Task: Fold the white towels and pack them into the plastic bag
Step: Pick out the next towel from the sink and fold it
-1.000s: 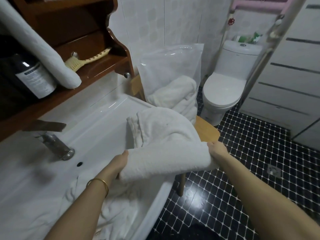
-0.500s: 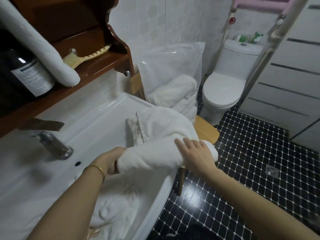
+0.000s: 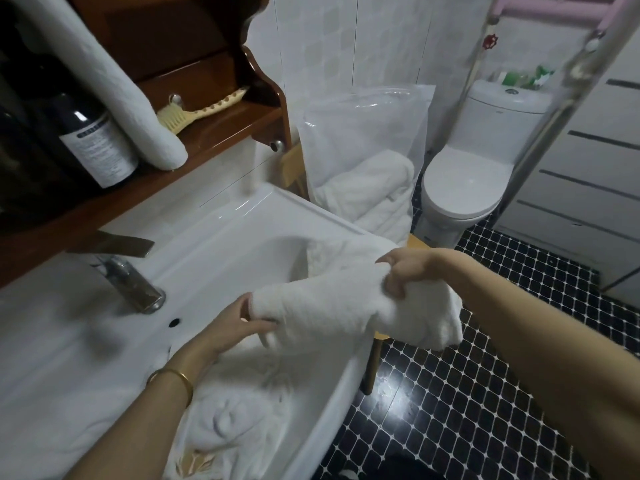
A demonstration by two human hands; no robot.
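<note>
A folded white towel [image 3: 332, 310] hangs in the air over the right rim of the sink [image 3: 221, 244]. My left hand [image 3: 235, 327] holds its left end, fingers curled round the edge. My right hand [image 3: 401, 275] grips the towel near its right part, and the far end droops past the sink. More white towels [image 3: 239, 407] lie crumpled in the basin below. The clear plastic bag [image 3: 360, 140] stands upright on a wooden stool [image 3: 415, 242] behind the sink, with folded white towels [image 3: 370, 192] inside.
A wooden shelf [image 3: 180, 157] over the sink carries a dark bottle [image 3: 93, 147], a rolled white towel [image 3: 114, 84] and a brush [image 3: 194, 112]. The tap [image 3: 128, 278] stands at the left. A toilet [image 3: 471, 174] and black tiled floor [image 3: 485, 393] lie to the right.
My right hand, flat on the towel before, now grips it from above. Both hands have lifted the folded towel off the pile and shifted it right.
</note>
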